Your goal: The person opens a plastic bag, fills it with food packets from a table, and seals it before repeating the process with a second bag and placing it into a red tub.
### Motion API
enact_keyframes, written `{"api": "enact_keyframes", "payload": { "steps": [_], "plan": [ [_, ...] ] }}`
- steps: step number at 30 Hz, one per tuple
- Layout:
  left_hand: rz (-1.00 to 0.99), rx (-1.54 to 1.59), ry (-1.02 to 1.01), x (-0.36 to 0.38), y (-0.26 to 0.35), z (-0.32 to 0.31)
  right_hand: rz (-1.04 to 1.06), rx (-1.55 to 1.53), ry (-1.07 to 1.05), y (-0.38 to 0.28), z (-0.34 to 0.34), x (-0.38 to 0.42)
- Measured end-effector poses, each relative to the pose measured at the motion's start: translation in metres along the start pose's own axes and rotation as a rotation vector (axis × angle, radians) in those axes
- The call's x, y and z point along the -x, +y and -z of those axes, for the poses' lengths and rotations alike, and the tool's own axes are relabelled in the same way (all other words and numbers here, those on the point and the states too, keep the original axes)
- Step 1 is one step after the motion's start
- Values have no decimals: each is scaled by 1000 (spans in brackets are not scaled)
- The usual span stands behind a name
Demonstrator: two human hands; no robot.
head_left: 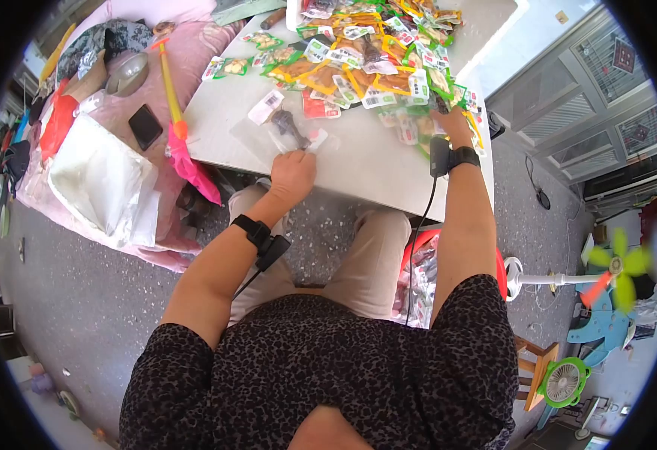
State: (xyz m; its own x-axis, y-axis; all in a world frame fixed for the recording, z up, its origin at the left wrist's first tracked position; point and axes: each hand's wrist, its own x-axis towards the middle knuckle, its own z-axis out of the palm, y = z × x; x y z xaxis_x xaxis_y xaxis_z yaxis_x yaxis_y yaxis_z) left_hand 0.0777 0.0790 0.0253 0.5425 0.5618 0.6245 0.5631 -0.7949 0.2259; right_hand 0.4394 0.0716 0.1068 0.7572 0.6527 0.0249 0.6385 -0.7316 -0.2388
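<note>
My left hand (294, 177) is closed at the near edge of the white table, its fingers pinching the lower end of a clear plastic packet (287, 129) with a dark piece of food inside. A small white label with a barcode (266, 107) lies at the packet's far end. My right hand (456, 126) reaches into the right side of a pile of snack packets (358, 56), some green, some yellow-orange. Beside its fingers, several green-and-white packets (407, 126) look smeared by motion. The right fingertips are blurred and partly hidden, so their grip cannot be made out.
Left of the table (366, 169), a pink-covered surface holds a phone (145, 126), a white bag (103, 184) and a metal bowl (127, 75). A red tub of packets (420, 281) stands beside my right leg. A black cable (420, 232) hangs from my right wrist.
</note>
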Motion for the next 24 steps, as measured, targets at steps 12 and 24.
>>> {"api": "enact_keyframes", "payload": {
  "steps": [12, 24],
  "plan": [
    [2, -37, 25, -2, 3, 1, 374, -669, -150, 36, -9, -17],
    [72, -7, -110, -5, 4, 7, 100, -1822, -282, 13, -23, 142]
  ]
}}
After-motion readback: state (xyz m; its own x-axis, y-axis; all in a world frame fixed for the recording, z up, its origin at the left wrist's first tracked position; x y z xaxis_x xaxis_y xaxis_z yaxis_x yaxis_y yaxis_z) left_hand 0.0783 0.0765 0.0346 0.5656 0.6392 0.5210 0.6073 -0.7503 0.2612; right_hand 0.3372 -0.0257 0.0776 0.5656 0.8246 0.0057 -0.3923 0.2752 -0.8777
